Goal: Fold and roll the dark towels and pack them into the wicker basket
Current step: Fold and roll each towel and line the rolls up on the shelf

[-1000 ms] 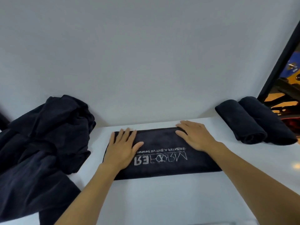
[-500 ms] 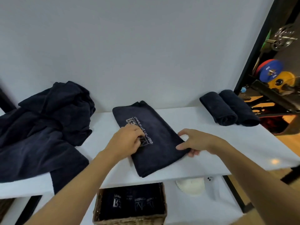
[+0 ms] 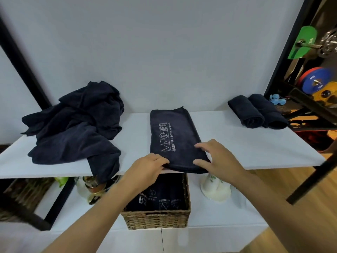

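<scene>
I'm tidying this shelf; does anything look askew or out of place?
The crumpled heap of dark towels sprawls at the left of the white shelf, one end drooping over its front edge. The folded dark logo towel also overhangs that edge, where the left hand and right hand grip its near end.

Bare hands point(image 3: 148, 168) point(image 3: 219, 158) and, seemingly, bare forearms point(image 3: 102, 207)

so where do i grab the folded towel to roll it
Take the near short edge of the folded towel at both corners, coming from the front. It is a long strip running away, and that edge sits at the shelf front, probably easy to get under.
</scene>
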Tool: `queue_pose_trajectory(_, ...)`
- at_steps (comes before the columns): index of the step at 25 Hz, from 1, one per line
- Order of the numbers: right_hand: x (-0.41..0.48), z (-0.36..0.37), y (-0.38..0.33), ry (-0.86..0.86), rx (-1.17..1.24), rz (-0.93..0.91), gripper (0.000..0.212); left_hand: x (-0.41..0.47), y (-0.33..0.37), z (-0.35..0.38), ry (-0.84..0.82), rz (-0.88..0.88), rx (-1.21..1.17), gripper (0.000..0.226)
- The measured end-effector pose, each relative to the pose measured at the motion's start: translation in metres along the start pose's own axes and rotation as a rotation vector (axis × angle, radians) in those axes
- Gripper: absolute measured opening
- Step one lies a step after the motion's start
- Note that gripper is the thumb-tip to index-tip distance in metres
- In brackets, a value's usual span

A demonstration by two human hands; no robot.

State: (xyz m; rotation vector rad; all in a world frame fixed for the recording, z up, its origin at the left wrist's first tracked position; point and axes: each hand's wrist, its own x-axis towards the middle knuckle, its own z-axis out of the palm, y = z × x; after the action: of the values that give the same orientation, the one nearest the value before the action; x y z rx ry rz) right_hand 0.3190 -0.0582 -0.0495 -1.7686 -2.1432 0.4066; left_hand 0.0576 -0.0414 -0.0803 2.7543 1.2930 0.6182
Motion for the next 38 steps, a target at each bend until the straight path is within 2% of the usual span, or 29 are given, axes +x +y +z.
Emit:
queue_pose_trajectory(2, -0.012, 0.013, -0.013, -0.035, -0.144, -0.259, 0.065, 0.004, 0.001, -0.008, 0.032, -0.111, -0.151, 0.03)
queue_pose_trajectory(4, -0.008, 0.025, -0.008, 0.053, -0.201, -0.333, 0.048, 0.012, 0.002, -0.016, 0.061, -0.178, -0.244, 0.032)
queue_pose_trajectory(6, 0.005, 0.021, -0.001, 0.167, 0.004, -0.235, 0.03, 0.018, 0.0, -0.02, 0.087, -0.252, -0.312, 0.033)
queue_pose_trajectory(8, 0.015, 0.01, 0.004, 0.13, 0.268, -0.132, 0.028, 0.022, -0.003, -0.022, 0.125, -0.356, -0.388, 0.029)
queue_pose_trajectory(9, 0.021, 0.006, 0.006, 0.095, 0.325, -0.103, 0.028, 0.025, -0.006, -0.022, 0.154, -0.415, -0.423, 0.028)
queue_pose_trajectory(11, 0.031, 0.006, 0.012, 0.063, 0.284, -0.087, 0.027, 0.029, -0.011, -0.02, 0.189, -0.51, -0.47, 0.029)
queue_pose_trajectory(13, 0.037, 0.012, 0.012, 0.092, 0.157, -0.141, 0.021, 0.035, -0.013, -0.015, 0.179, -0.533, -0.419, 0.026)
queue_pose_trajectory(16, 0.04, 0.02, 0.019, 0.25, -0.201, -0.378, 0.017, 0.036, -0.015, -0.008, 0.082, -0.424, -0.234, 0.024)
queue_pose_trajectory(18, 0.041, 0.017, 0.027, 0.297, -0.334, -0.532, 0.016, 0.028, -0.015, -0.009, 0.031, -0.315, -0.108, 0.025)
queue_pose_trajectory(21, 0.04, 0.013, 0.034, 0.207, -0.43, -0.604, 0.027, 0.015, -0.017, -0.009, 0.026, -0.033, 0.275, 0.041)
queue_pose_trajectory(24, 0.046, 0.009, 0.031, 0.148, -0.478, -0.615, 0.027, 0.016, -0.026, -0.007, -0.027, 0.091, 0.415, 0.046)
queue_pose_trajectory(27, 0.058, 0.004, 0.022, 0.052, -0.362, -0.583, 0.02, 0.025, -0.022, -0.012, -0.046, -0.073, 0.185, 0.034)
queue_pose_trajectory(30, 0.07, -0.005, 0.019, -0.126, 0.071, -0.262, 0.011, 0.04, -0.025, -0.019, -0.056, -0.386, -0.242, 0.022)
queue_pose_trajectory(32, 0.08, -0.006, 0.022, -0.154, 0.293, -0.162, 0.006, 0.054, -0.038, -0.025, -0.132, -0.501, -0.402, 0.018)
queue_pose_trajectory(34, 0.088, -0.003, 0.022, -0.088, 0.222, -0.227, 0.012, 0.064, -0.047, -0.028, -0.2, -0.536, -0.462, 0.014)
queue_pose_trajectory(36, 0.09, 0.005, 0.025, 0.116, -0.069, -0.438, 0.016, 0.07, -0.049, -0.026, -0.193, -0.503, -0.447, 0.019)
queue_pose_trajectory(38, 0.086, 0.011, 0.03, 0.208, -0.285, -0.611, 0.018, 0.073, -0.05, -0.021, -0.141, -0.438, -0.333, 0.026)
